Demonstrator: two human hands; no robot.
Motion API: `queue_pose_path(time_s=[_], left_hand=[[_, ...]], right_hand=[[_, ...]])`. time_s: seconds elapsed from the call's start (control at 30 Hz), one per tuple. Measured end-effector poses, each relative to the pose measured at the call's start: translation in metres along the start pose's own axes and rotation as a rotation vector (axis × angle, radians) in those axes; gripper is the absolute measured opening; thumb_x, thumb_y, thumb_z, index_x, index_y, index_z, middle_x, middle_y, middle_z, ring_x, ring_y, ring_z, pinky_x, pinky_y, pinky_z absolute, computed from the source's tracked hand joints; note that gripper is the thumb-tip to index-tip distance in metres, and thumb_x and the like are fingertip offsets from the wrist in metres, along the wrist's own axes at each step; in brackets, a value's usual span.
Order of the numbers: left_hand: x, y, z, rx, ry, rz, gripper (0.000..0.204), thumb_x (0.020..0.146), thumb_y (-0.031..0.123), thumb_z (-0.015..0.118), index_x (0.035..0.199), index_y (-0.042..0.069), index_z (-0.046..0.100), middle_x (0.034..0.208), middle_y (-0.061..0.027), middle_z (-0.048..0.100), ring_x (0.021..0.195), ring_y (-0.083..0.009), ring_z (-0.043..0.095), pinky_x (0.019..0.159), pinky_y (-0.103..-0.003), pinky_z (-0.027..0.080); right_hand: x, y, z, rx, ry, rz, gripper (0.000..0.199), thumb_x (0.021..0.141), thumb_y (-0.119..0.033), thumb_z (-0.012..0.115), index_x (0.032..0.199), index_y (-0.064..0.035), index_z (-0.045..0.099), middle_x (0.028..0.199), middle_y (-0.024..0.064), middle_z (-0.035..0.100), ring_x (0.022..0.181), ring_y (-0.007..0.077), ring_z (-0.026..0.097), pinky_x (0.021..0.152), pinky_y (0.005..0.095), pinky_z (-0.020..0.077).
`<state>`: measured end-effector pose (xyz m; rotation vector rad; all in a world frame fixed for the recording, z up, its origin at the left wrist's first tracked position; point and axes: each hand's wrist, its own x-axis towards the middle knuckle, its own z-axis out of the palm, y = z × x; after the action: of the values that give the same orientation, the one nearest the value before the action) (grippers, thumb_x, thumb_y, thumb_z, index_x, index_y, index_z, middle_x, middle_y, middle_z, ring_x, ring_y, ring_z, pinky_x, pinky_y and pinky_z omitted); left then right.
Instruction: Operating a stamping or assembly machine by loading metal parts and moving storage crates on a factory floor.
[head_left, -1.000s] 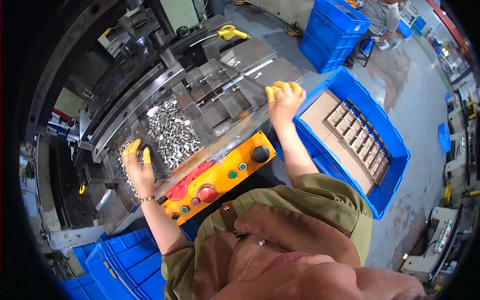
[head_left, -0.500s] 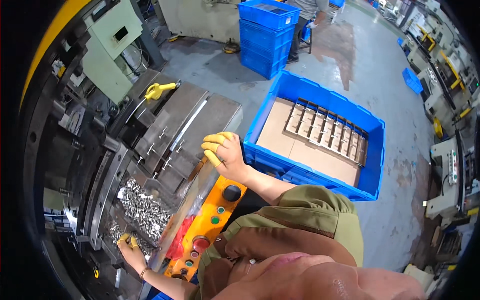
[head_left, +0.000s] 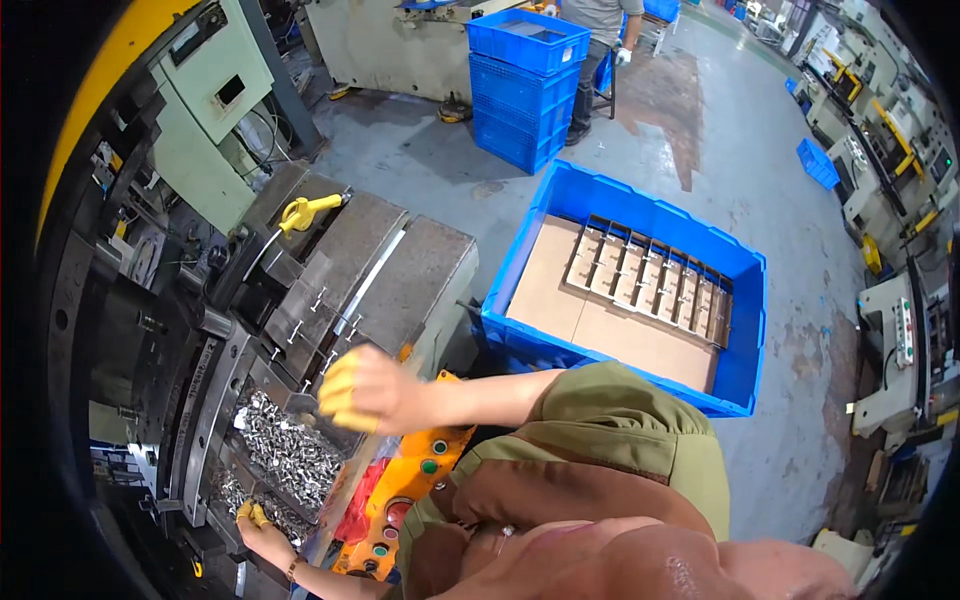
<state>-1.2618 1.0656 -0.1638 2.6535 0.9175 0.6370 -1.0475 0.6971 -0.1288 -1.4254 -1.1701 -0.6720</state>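
My left hand [head_left: 266,538], with yellow finger covers, reaches to the lower end of a heap of small shiny metal pins [head_left: 288,450]. Its fingers are bent close together at the heap's edge, and what lies between the tips is hidden. Motion smears my right hand [head_left: 368,390], also in yellow finger covers, above the near edge of the machine bed; whether it holds anything does not show. Just beyond it, several headed pins [head_left: 296,331] stand up from the dark steel plates [head_left: 335,258].
An orange control panel [head_left: 412,462] with buttons lies close to my body, beside a red cloth or bag [head_left: 360,510]. On the right, a blue crate [head_left: 625,372] holds a slatted metal frame [head_left: 650,283] on cardboard. A yellow-handled air gun [head_left: 308,212] rests on the bed. A person [head_left: 600,60] stands beyond stacked crates [head_left: 520,105].
My right hand has moved left and nearer, from the bed's edge toward the heap of pins. My left hand stays at the heap, its fingers closer together. The view has shifted slightly.
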Motion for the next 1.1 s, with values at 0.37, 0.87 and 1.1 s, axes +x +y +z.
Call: queue_pose_path(time_s=[0.37, 0.87, 1.1], left_hand=[[-0.006, 0.025, -0.019, -0.178, 0.06, -0.138, 0.02, 0.087, 0.001, 0.058, 0.107, -0.003, 0.061, 0.094, -0.0144, 0.065, 0.084, -0.0244, 0.062, 0.075, -0.032, 0.048], [-0.013, 0.031, -0.023, -0.741, 0.156, -0.107, 0.026, 0.092, 0.001, 0.054, 0.118, -0.001, 0.059, 0.099, -0.0095, 0.065, 0.08, -0.0148, 0.059, 0.074, -0.025, 0.049], [-0.016, 0.033, -0.028, -0.619, 0.211, -0.075, 0.031, 0.094, 0.0, 0.052, 0.124, -0.001, 0.057, 0.114, -0.0124, 0.064, 0.087, -0.0147, 0.062, 0.076, -0.024, 0.05]], right_hand=[[0.02, -0.056, 0.215, -0.122, -0.573, -0.19, 0.011, 0.078, -0.018, 0.058, 0.075, -0.0116, 0.067, 0.084, 0.0053, 0.066, 0.081, 0.0234, 0.053, 0.083, 0.0387, 0.036], [0.021, -0.079, 0.227, -0.434, -0.75, -0.179, 0.012, 0.076, -0.018, 0.059, 0.071, -0.013, 0.069, 0.074, 0.0077, 0.067, 0.078, 0.0225, 0.052, 0.085, 0.0458, 0.0311], [0.028, -0.094, 0.235, -0.527, -0.714, -0.189, 0.014, 0.08, -0.02, 0.057, 0.073, -0.0172, 0.069, 0.075, 0.0041, 0.067, 0.078, 0.0217, 0.051, 0.084, 0.0437, 0.0303]])
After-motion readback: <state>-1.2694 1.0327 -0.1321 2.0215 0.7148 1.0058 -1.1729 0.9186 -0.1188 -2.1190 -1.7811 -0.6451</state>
